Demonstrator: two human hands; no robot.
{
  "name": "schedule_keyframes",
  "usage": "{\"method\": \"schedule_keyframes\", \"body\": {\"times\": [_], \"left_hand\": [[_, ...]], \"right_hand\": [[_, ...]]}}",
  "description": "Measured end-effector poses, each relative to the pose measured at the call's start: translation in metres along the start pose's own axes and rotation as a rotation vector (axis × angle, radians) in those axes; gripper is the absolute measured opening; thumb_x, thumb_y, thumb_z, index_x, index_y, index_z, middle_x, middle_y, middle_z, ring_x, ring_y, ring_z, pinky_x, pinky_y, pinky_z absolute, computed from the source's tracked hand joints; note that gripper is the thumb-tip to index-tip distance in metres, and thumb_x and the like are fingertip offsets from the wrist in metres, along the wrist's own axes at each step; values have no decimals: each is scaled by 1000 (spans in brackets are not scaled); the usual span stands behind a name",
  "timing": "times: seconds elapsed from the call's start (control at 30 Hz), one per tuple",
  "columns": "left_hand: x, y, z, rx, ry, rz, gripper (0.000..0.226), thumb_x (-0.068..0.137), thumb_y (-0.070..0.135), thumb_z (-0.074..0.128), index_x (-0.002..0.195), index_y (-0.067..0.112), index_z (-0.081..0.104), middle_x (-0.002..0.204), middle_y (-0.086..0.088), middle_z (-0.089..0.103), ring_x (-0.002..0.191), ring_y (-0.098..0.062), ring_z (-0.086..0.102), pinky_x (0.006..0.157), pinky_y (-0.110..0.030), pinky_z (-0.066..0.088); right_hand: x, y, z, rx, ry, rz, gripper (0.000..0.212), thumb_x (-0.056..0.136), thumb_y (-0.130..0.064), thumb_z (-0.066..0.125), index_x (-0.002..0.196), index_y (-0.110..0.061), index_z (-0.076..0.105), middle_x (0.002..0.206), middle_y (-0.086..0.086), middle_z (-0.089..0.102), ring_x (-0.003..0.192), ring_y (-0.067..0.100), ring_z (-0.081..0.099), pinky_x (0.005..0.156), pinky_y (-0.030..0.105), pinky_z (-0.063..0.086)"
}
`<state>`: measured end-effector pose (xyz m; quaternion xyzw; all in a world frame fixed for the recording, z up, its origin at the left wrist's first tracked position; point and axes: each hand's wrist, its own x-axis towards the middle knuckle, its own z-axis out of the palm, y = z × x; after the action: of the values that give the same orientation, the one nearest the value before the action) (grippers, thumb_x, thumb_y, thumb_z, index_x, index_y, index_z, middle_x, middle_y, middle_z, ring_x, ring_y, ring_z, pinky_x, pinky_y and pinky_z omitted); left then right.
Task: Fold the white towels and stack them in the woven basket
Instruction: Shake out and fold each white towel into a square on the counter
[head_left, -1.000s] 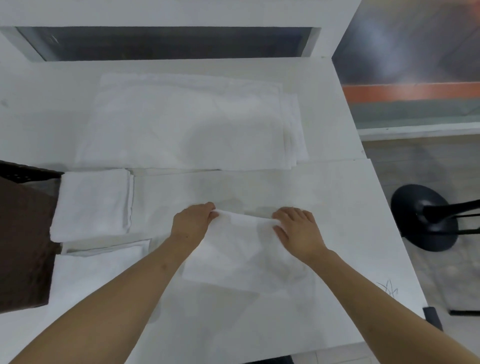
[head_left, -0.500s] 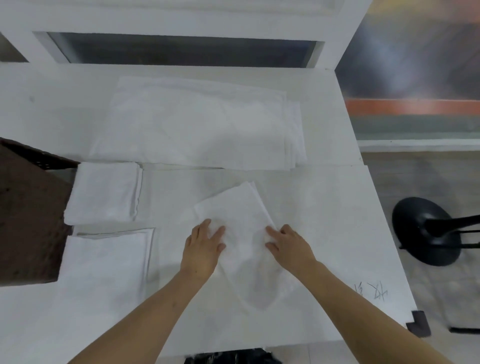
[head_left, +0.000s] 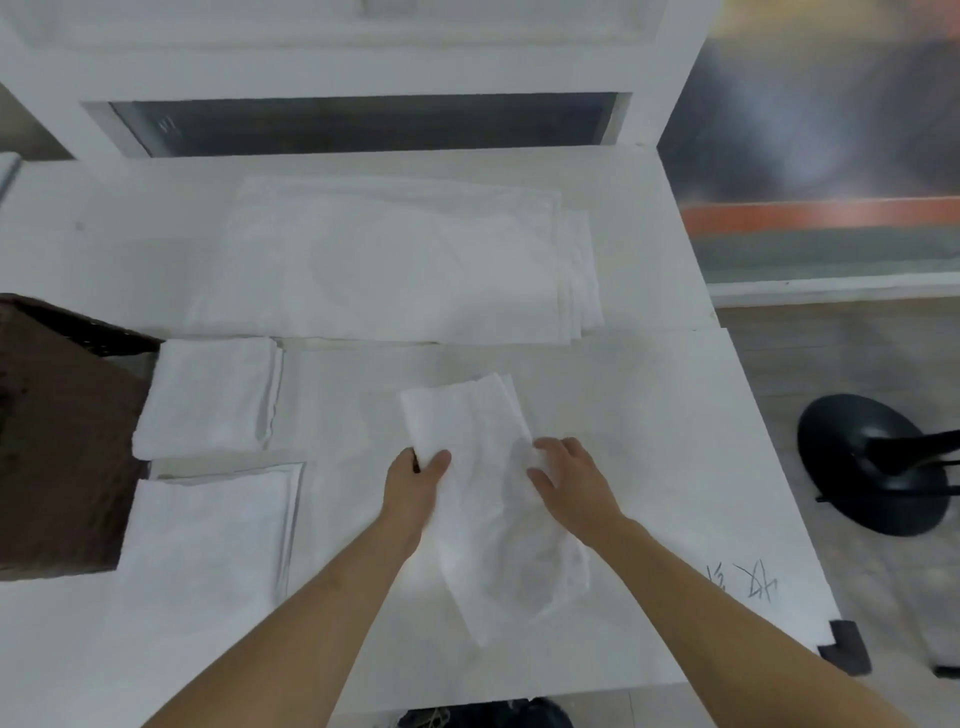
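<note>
Nearest us, the left hand (head_left: 415, 480) pinches the narrow folded towel (head_left: 488, 499) at its left edge, thumb on top; the right hand (head_left: 569, 480) rests on it with relaxed fingers. We judge folding underway: next, halve its length. Folded towels (head_left: 208, 400) sit beside the woven basket (head_left: 57, 441); unfolded towels (head_left: 395, 260) lie beyond.

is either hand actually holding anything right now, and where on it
The left hand grips the folded white towel at its left edge, thumb on top. The right hand rests on the towel's right side; whether it pinches cannot be told.
</note>
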<state>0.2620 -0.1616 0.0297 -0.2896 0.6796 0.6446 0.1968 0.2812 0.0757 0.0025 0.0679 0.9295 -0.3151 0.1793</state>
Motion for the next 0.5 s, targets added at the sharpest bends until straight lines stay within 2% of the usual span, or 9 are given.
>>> {"method": "schedule_keyframes", "body": {"times": [0.07, 0.17, 0.27, 0.37, 0.43, 0.5], "left_hand": [[-12, 7, -2, -30, -137, 72, 37, 92, 30, 71, 124, 13, 60, 120, -9, 72, 107, -29, 71, 94, -53, 57], [-34, 25, -1, -178, -366, 111, 49, 90, 19, 67, 137, 13, 54, 129, -12, 68, 116, -33, 68, 97, -54, 54], [-53, 48, 3, -257, -414, 73, 47, 91, 8, 62, 137, 18, 55, 128, -9, 70, 117, -30, 67, 98, -47, 55], [-65, 71, 2, -258, -454, 60, 42, 97, 1, 52, 135, 19, 58, 128, -9, 70, 118, -29, 67, 98, -44, 54], [-68, 88, -2, -248, -468, 83, 44, 92, 4, 54, 134, 18, 59, 127, -9, 71, 117, -29, 67, 97, -45, 53], [-69, 104, -7, -242, -460, 128, 49, 86, 8, 58, 135, 17, 58, 127, -10, 70, 116, -30, 67, 98, -48, 54]], "right_hand": [[18, -10, 1, 197, 45, 81, 52, 100, -44, 61, 145, -24, 48, 131, 1, 54, 113, 20, 59, 99, 36, 51], [34, -28, -3, 531, 26, 184, 60, 99, -50, 61, 149, -23, 44, 125, -3, 61, 106, 13, 62, 89, 30, 51], [35, -42, -14, 823, -80, 178, 64, 99, -52, 62, 152, -22, 42, 132, -2, 64, 116, 12, 63, 99, 30, 49], [34, -59, -31, 1095, -196, 136, 49, 102, -47, 57, 140, -16, 59, 132, 4, 70, 119, 20, 67, 97, 31, 53], [34, -69, -48, 1187, -259, 107, 47, 103, -46, 55, 134, -14, 66, 130, 7, 72, 121, 24, 68, 102, 39, 52], [35, -76, -66, 1217, -231, 67, 44, 101, -41, 62, 133, -11, 67, 130, 10, 71, 124, 29, 66, 107, 44, 50]]}}
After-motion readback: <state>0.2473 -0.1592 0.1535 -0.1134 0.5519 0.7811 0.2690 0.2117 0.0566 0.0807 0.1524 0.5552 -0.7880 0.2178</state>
